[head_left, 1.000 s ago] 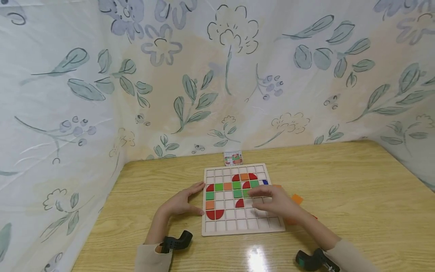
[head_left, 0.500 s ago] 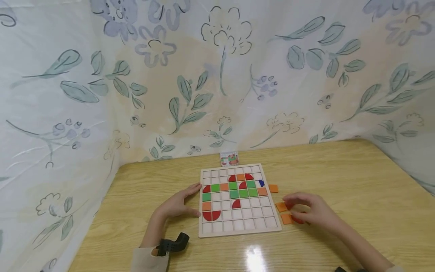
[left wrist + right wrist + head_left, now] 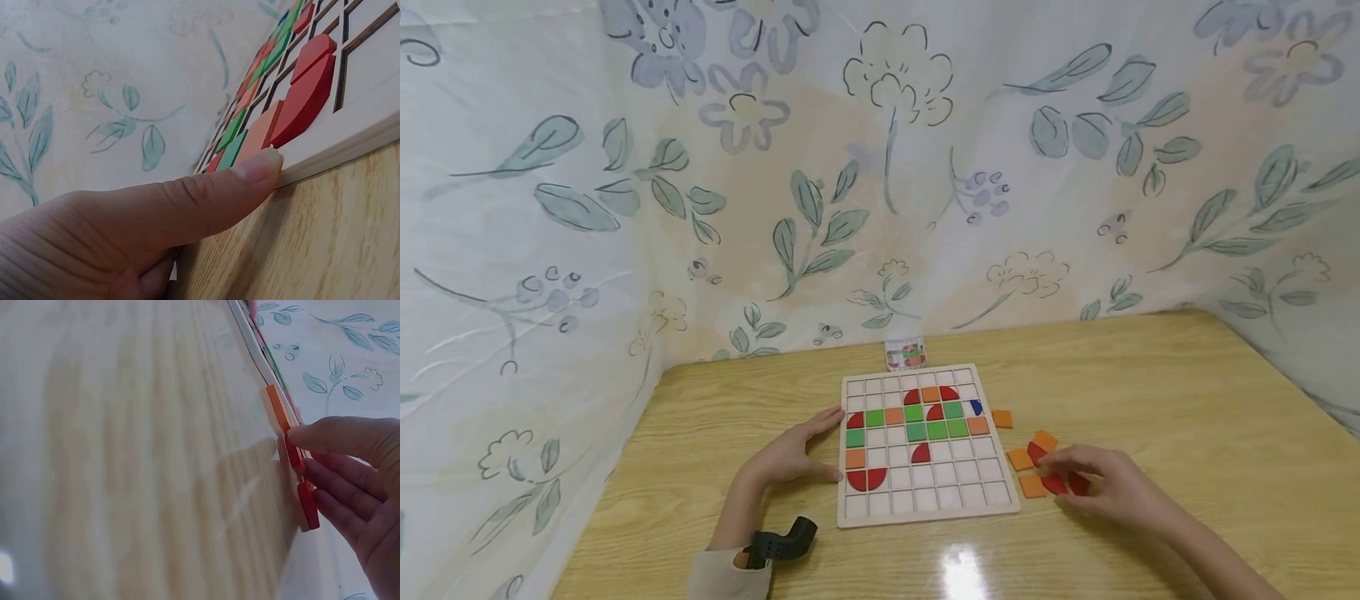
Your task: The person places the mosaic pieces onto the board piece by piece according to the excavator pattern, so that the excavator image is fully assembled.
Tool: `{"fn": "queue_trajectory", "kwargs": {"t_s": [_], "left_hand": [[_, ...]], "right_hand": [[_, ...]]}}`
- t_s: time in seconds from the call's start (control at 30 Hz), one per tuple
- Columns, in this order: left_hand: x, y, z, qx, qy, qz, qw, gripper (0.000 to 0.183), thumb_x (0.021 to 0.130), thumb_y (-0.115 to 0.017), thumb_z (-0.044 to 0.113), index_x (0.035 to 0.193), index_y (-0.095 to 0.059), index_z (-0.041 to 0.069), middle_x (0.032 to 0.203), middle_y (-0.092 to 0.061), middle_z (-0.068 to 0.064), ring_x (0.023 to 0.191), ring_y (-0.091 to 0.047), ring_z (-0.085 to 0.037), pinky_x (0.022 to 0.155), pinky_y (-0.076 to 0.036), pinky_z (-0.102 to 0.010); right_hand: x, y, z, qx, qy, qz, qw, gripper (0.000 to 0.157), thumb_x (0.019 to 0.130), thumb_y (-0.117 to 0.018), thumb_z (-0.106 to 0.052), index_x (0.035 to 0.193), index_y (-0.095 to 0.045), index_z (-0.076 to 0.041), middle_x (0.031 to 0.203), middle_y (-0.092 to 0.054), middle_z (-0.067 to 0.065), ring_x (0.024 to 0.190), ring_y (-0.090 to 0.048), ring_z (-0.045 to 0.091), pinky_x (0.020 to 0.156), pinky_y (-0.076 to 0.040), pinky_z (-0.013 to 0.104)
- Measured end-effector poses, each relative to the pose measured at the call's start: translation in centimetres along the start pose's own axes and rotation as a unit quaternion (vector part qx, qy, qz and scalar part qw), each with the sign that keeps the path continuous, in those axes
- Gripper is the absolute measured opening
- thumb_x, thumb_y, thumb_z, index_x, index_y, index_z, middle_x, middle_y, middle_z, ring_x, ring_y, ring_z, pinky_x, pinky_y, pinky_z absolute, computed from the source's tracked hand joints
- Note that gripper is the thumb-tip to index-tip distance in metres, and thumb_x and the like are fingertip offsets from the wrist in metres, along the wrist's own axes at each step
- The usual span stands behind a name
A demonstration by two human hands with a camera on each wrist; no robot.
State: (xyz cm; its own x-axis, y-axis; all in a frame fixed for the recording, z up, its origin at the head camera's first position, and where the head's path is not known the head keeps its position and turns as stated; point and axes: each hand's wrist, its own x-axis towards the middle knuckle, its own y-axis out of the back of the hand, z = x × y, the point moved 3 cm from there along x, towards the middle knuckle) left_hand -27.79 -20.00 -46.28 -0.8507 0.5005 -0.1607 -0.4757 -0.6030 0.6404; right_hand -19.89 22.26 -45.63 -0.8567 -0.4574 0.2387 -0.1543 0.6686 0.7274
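A pale wooden grid board (image 3: pixel 928 500) lies on the table, with red quarter-round, green, orange and blue tiles in some of its cells. My left hand (image 3: pixel 784 454) rests against the board's left edge, thumb and fingers spread. In the left wrist view, the thumb (image 3: pixel 212 194) touches the board's rim beside a red tile (image 3: pixel 306 103). To the right of the board, my right hand (image 3: pixel 1108 483) reaches over loose red tiles (image 3: pixel 1078 483) and orange square tiles (image 3: pixel 1032 486). In the right wrist view, its thumb and fingers touch a red tile (image 3: pixel 292 453), still on the table.
A small pattern card (image 3: pixel 906 353) stands behind the board, near the floral cloth (image 3: pixel 887 167). One orange tile (image 3: pixel 1002 419) lies alone by the board's right edge. A black wrist mount (image 3: pixel 782 543) sits on the left forearm.
My right hand has moved from over the board to the loose tiles at the right. An orange tile now shows in the board's right column, where the hand was. The left hand stays at the edge.
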Motion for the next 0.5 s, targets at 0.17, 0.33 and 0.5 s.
{"fn": "queue_trajectory", "kwargs": {"t_s": [0.17,0.33,0.5], "left_hand": [[-0.04,0.03,0.13,0.001,0.001,-0.002,1.0000,0.091,0.069,-0.080,0.035,0.145,-0.033,0.019,0.153,-0.022,-0.002,0.141,-0.013,-0.030,0.109,-0.017,-0.055],[-0.04,0.02,0.09,0.006,0.002,0.000,1.0000,0.091,0.068,-0.080,0.036,0.145,-0.033,0.020,0.153,-0.022,-0.002,0.140,-0.013,-0.031,0.109,-0.017,-0.056],[0.02,0.01,0.02,0.005,0.000,0.000,1.0000,0.091,0.069,-0.080,0.036,0.145,-0.033,0.019,0.153,-0.023,-0.002,0.140,-0.014,-0.032,0.108,-0.017,-0.057]], "right_hand": [[-0.33,0.04,0.05,0.004,0.000,0.007,1.000,0.037,0.074,-0.077,-0.014,0.109,-0.065,-0.016,0.101,-0.067,-0.005,0.096,-0.058,0.001,0.079,-0.049,0.015],[-0.53,0.07,0.13,0.003,-0.001,0.014,1.000,0.036,0.074,-0.077,-0.014,0.108,-0.066,-0.016,0.102,-0.068,-0.005,0.099,-0.056,-0.002,0.080,-0.048,0.013],[-0.62,0.13,0.20,0.007,-0.007,0.012,1.000,0.035,0.075,-0.076,-0.017,0.108,-0.066,-0.016,0.103,-0.068,-0.004,0.100,-0.055,-0.003,0.080,-0.047,0.012]]}}
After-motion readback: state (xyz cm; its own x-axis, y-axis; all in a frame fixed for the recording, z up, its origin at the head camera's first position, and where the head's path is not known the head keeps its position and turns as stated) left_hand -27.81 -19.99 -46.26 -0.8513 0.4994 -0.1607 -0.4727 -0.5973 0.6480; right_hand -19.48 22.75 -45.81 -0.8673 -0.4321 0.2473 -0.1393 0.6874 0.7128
